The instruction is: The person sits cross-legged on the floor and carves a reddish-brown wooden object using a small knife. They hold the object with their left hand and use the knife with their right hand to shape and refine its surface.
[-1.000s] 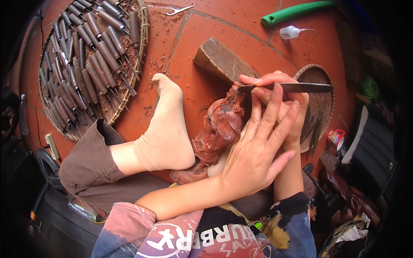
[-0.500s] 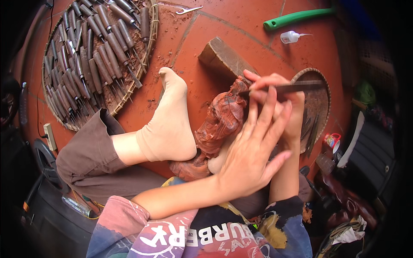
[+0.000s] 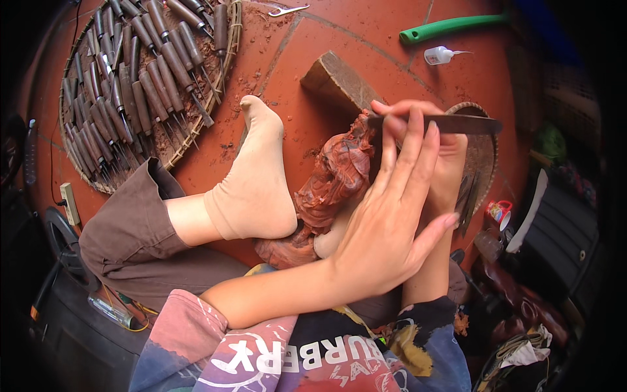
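A reddish-brown wood carving (image 3: 334, 175) with knobbly, folded relief leans between my socked feet. Its upper end lies near a block of wood. My right hand (image 3: 436, 140) is closed round a flat, dark, file-like tool (image 3: 465, 124), whose narrow end meets the carving's top. Crossing over my right wrist, my left hand (image 3: 379, 228) has its fingers stretched out and its thumb spread. The left fingertips reach up to the tool; whether they press on it I cannot tell. Part of my right palm is hidden behind the left fingers.
A round woven tray (image 3: 215, 108) full of wooden-handled chisels (image 3: 153, 85) stands at the far left. The wood block (image 3: 336, 78), a small white bottle (image 3: 439, 55) and a green tube (image 3: 450, 28) lie ahead. A smaller basket (image 3: 486, 160) is at right. Wood chips dot the tiles.
My right hand and the tool have shifted slightly right, and the tool has turned to show more of its flat side. My left hand has moved along, fingers still outstretched.
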The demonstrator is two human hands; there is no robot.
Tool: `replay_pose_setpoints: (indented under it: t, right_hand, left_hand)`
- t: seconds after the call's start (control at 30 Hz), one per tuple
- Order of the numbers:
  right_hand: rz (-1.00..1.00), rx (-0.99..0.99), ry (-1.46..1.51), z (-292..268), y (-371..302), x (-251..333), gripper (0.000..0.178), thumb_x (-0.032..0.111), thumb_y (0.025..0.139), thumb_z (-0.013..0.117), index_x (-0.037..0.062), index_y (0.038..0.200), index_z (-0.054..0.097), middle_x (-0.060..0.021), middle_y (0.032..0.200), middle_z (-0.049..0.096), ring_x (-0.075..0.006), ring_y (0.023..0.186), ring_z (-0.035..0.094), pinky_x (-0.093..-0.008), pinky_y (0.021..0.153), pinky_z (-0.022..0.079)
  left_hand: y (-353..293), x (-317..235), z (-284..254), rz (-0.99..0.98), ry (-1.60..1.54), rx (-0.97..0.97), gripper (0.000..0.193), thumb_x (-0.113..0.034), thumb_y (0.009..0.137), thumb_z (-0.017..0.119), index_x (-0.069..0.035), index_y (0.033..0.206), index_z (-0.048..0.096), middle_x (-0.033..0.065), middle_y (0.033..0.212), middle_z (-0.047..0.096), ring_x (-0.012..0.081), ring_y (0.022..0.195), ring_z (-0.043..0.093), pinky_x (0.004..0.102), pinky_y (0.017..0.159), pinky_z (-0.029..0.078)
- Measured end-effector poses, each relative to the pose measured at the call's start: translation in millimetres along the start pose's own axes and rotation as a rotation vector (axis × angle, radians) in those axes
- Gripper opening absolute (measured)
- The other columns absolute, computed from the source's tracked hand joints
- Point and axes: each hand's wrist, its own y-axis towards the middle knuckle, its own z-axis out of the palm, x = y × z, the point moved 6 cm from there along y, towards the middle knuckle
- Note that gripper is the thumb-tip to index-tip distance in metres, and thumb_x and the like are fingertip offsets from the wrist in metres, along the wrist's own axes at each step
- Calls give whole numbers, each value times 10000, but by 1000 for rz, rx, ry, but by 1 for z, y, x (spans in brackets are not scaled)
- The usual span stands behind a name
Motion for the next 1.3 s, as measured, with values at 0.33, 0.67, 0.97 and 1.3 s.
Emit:
replay_pose_setpoints:
  t: [0.33, 0.67, 0.97, 1.3]
  right_hand:
    - [-72, 96, -107, -5, -1, -3, 115, -27, 863, 724, -34, 977, 713, -90, 959, 714, -196, 933, 700, -311, 833, 567]
    - [-131, 194, -3, -13, -3, -17, 127, -67, 855, 702, -53, 980, 708, -99, 892, 682, -251, 950, 706, -406, 924, 565]
    - [-211, 182, 51, -12, -4, -17, 163, -93, 827, 714, -45, 981, 692, -111, 932, 690, -265, 958, 710, -441, 924, 574]
    - [-117, 43, 15, -8, -3, -14, 132, -84, 815, 736, -39, 938, 719, -89, 894, 672, -217, 873, 700, -397, 898, 582]
  left_hand:
    - [2, -1, -4, 22, 76, 26, 895, -180, 885, 682, 43, 1556, 133, 296, 1617, 93, 589, 1435, 145, 525, 1130, 330]
    - [-13, 0, 6, -25, 165, 100, 888, -190, 882, 680, 52, 1551, 147, 304, 1615, 79, 596, 1432, 138, 510, 1130, 341]
    - [-11, 4, 9, 7, 171, 92, 915, -192, 862, 706, 61, 1545, 152, 292, 1623, 51, 590, 1431, 164, 516, 1124, 348]
    - [-3, 8, 6, -16, 63, 117, 937, -234, 883, 703, 52, 1559, 122, 325, 1616, 8, 570, 1459, 78, 523, 1171, 265]
